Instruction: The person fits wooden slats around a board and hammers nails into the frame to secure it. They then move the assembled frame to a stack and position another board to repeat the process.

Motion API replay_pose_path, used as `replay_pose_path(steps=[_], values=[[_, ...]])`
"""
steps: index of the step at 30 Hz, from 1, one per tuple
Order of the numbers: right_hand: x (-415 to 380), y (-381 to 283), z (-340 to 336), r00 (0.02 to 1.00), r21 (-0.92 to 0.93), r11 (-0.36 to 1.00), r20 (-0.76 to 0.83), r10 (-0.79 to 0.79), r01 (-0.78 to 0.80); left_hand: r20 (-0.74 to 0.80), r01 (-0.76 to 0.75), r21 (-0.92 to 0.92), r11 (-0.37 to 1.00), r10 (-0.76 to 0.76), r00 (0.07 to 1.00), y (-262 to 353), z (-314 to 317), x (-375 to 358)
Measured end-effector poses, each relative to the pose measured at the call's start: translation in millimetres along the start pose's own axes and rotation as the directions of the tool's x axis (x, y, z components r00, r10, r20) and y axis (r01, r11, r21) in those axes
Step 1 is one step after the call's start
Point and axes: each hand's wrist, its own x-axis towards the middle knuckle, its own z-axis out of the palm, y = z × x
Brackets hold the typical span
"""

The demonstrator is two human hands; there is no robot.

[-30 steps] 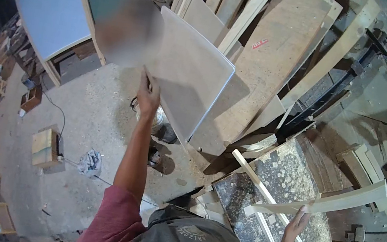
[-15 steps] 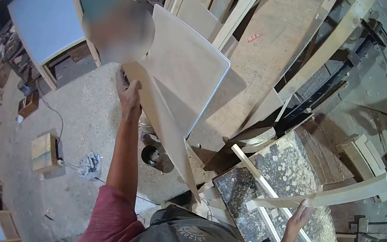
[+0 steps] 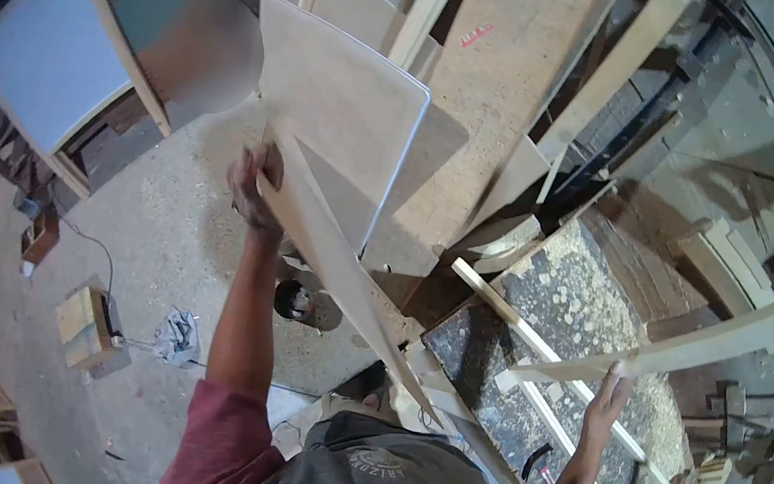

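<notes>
Sawdust floor; dark pot (image 3: 297, 301) (contents unclear)

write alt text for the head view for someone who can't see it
Seen from above, a person's left hand grips the top of a long pale board that slants down toward their body, while the right hand rests against a thinner slat over a speckled bench. Behind stands a square panel among leaning planks, on a dusty floor.
</notes>
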Motion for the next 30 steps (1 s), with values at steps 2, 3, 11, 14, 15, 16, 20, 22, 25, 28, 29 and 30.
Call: replay_pose_path(steps=[2, 3, 11, 14, 15, 16, 20, 22, 25, 28, 29, 30], values=[[0, -5, 4, 0.998, -0.014, 0.999, -0.054, 0.033, -0.034, -0.21, -0.11, 0.451, 0.886, 0.225, 0.952, 4, 90, -29], [0, -14, 5, 0.999, -0.037, 0.999, -0.046, 0.011, -0.012, -0.204, -0.103, 0.445, 0.889, 0.213, 0.956, 1, 107, -36], [5, -10, -6, 0.996, -0.012, 1.0, 0.092, -0.015, 0.016, 0.557, -0.587, 0.651, 0.482, 0.222, 0.8, 5, 210, -82], [6, -8, -7, 0.992, 0.006, 0.999, 0.115, -0.047, 0.047, 0.645, -0.577, 0.642, 0.505, 0.05, 0.762, 0, 250, -121], [7, -6, -8, 0.99, 0.008, 0.998, 0.125, -0.066, 0.066, 0.675, -0.565, 0.634, 0.528, -0.021, 0.737, -1, 263, -134], [7, -5, -9, 0.987, 0.011, 0.996, 0.133, -0.088, 0.087, 0.703, -0.553, 0.626, 0.55, -0.089, 0.706, -2, 277, -147], [2, -8, -13, 0.978, 0.038, 0.997, 0.195, -0.067, 0.061, 0.808, -0.496, 0.529, 0.689, -0.23, 0.542, -50, 308, -234], [-3, -11, -13, 0.98, 0.076, 0.995, 0.185, -0.07, 0.057, 0.848, -0.556, 0.488, 0.672, -0.215, 0.484, -59, 331, -266], [-4, -1, -17, 0.968, 0.054, 0.991, 0.212, -0.133, 0.125, 0.838, -0.491, 0.516, 0.702, -0.294, 0.46, -77, 355, -309], [-11, 2, -17, 0.953, 0.074, 0.975, 0.208, -0.221, 0.21, 0.851, -0.517, 0.496, 0.698, -0.273, 0.448, -96, 364, -360], [-14, -2, -18, 0.957, 0.067, 0.981, 0.219, -0.193, 0.183, 0.866, -0.541, 0.487, 0.686, -0.3, 0.4, -101, 363, -377], [-18, -5, -20, 0.956, 0.066, 0.98, 0.219, -0.195, 0.185, 0.866, -0.542, 0.487, 0.685, -0.298, 0.401, -108, 363, -392]])
